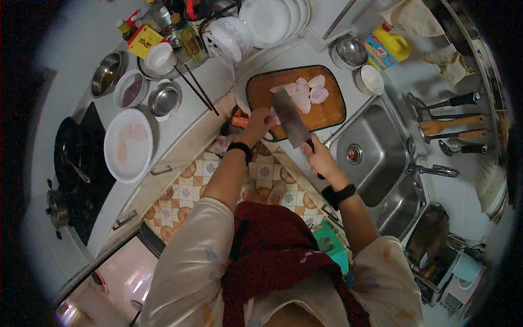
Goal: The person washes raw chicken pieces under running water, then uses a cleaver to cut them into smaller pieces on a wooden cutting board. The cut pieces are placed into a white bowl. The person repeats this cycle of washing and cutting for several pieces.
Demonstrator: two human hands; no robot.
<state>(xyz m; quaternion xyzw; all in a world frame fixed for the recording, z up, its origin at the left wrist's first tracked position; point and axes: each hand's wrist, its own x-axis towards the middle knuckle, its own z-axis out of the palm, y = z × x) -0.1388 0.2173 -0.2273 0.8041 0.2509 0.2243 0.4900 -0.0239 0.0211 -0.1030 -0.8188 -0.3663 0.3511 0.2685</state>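
Note:
My right hand [320, 159] grips the dark handle of a cleaver [291, 119], whose broad blade lies over the near left part of a wooden cutting board [322, 116]. Several pieces of pale raw meat, which look like chicken [302, 96], lie on the board beyond the blade. Close to the blade's left side, my left hand [261, 122] has its fingertips pinched on a small pale piece of meat [274, 116] at the board's left edge. The blade hides part of the meat, and I cannot tell whether its edge is touching it.
To the right is a stainless steel sink [367, 135] with a tap [437, 171]. On the left counter stand a white plate [128, 143] with thin pale slices, several bowls [130, 89] and chopsticks [198, 90]. A black wok [67, 151] sits at far left. Plates [265, 22] stand racked behind.

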